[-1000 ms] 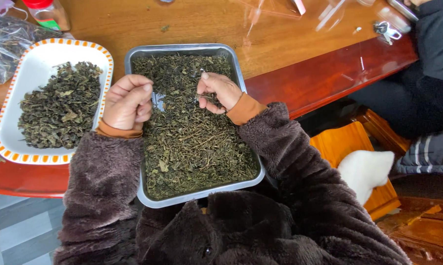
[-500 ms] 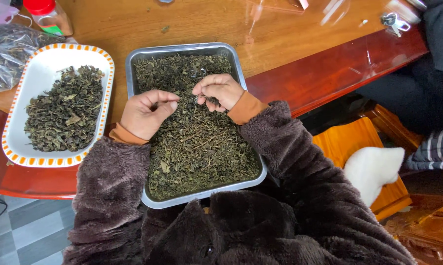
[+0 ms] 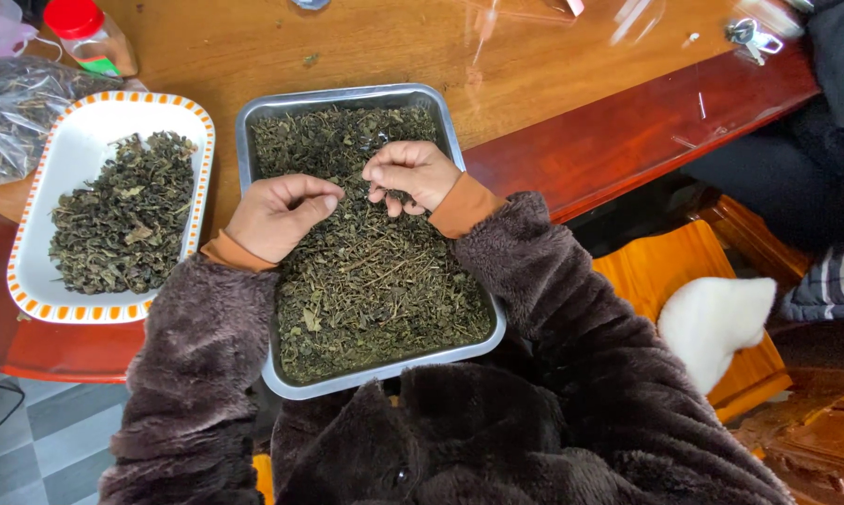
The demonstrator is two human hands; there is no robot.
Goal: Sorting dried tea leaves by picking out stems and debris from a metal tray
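Fingers (image 3: 391, 196) of the right hand (image 3: 412, 175) are curled into dried tea leaves (image 3: 375, 281) in a steel tray (image 3: 253, 122) on the bench (image 3: 366, 47); the left hand (image 3: 277, 217) is loosely pinched above them.

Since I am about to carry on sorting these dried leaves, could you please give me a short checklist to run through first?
1. Metal tray resting on the table: not ok, its near end overhangs the edge.
2. Left hand over the dried leaves: ok.
3. Right hand touching leaves: ok.
4. White dish beside the tray: ok.
5. Anything pinched in either hand: cannot tell.
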